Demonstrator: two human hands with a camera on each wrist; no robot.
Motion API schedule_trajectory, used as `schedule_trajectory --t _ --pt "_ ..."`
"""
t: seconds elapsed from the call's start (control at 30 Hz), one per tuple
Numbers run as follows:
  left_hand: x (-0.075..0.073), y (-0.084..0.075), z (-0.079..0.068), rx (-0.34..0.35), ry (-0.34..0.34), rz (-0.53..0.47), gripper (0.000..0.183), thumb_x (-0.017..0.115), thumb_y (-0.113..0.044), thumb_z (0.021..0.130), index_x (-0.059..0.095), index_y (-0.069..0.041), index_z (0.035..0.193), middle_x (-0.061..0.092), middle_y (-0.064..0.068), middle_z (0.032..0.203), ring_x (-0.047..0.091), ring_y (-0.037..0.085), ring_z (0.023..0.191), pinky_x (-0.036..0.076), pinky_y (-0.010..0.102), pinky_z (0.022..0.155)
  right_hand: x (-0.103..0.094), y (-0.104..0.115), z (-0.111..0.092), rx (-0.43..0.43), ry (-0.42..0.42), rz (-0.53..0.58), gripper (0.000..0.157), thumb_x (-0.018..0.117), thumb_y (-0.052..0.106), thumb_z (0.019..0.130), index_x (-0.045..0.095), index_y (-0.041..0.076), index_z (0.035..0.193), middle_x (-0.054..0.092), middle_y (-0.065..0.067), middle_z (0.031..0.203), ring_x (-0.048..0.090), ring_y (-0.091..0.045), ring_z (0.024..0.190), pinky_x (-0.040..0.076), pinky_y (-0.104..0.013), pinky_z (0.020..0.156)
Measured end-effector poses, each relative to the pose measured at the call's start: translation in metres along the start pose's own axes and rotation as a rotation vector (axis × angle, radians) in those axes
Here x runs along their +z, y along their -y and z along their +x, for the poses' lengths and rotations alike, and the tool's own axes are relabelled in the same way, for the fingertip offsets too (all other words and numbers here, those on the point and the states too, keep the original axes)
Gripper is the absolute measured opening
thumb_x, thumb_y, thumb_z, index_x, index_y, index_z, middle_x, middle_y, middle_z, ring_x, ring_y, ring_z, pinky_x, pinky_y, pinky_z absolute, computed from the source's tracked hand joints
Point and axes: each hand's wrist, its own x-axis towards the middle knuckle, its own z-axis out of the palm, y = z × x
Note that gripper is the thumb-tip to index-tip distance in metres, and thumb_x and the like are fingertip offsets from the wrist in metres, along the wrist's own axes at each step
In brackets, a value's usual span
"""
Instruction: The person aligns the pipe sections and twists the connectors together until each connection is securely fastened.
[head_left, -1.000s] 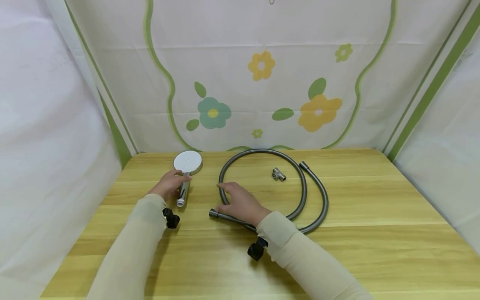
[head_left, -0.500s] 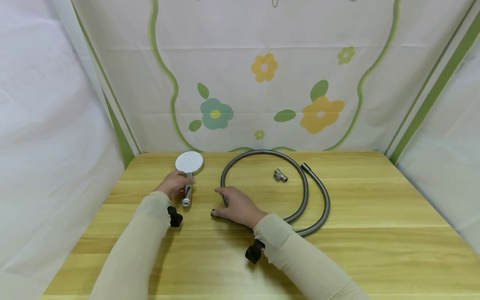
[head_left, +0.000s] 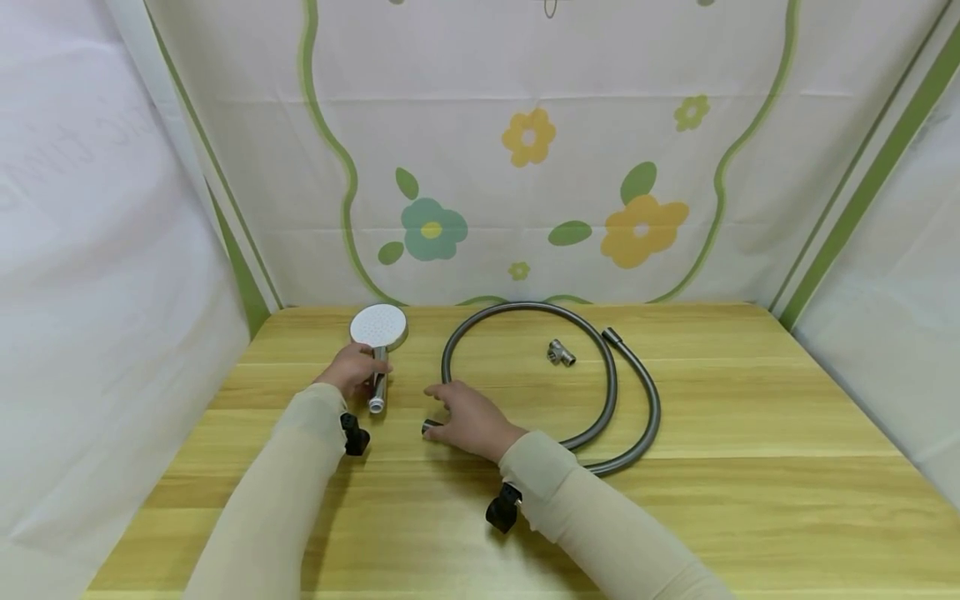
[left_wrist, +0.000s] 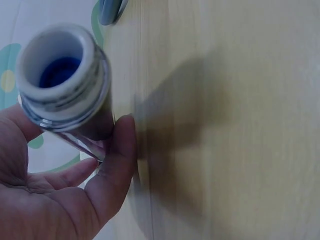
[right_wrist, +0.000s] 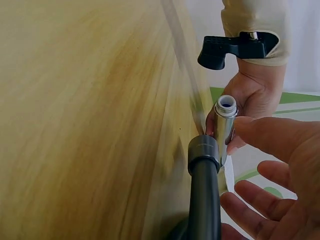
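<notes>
A hand shower (head_left: 378, 325) with a round white face and chrome handle is at the left of the table. My left hand (head_left: 349, 369) grips its handle, thumb on one side and fingers on the other. Its white threaded end (left_wrist: 57, 95), blue inside, faces the left wrist camera. My right hand (head_left: 472, 423) is over the near end of a dark grey shower hose (head_left: 612, 392). In the right wrist view the thumb and fingers (right_wrist: 275, 171) are spread beside the hose's end nut (right_wrist: 203, 152). In the head view that hand hides part of the hose.
A small metal tee fitting (head_left: 560, 352) lies inside the hose's loop. The hose's other end (head_left: 612, 335) points to the back of the wooden table (head_left: 750, 517). White cloth with printed flowers (head_left: 528, 137) hangs behind, and cloth walls stand on both sides.
The hand shower's lower end has shifted slightly right in my left hand's grip. My right hand has moved a little left and down toward the hose's near end, covering more of it.
</notes>
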Motion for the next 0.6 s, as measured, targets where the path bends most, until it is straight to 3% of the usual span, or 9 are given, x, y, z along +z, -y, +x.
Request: schedule_trajectory --t 0.43,0.6 --pt "0.0 0.003 0.002 -0.002 0.001 -0.079 0.056 0.059 -0.01 0.095 0.034 0.006 0.142 0.044 0.021 0.133 0.051 0.024 0.104 0.046 0.034 0.085 0.007 0.002 0.001 -0.006 0.021 -0.04 0.056 0.075 0.023 0.086 0.054 0.009 0.136 0.057 -0.007 0.13 0.06 -0.018 0.103 0.051 -0.03 0.084" --pt "-0.001 0.004 0.002 0.021 0.026 -0.118 0.056 0.059 -0.01 0.095 0.035 0.007 0.143 0.044 0.021 0.136 0.05 0.019 0.097 0.046 0.028 0.077 0.011 0.002 0.003 -0.01 0.032 -0.08 0.054 0.074 0.022 0.087 0.055 0.009 0.135 0.059 -0.007 0.13 0.06 -0.019 0.109 0.05 -0.031 0.089"
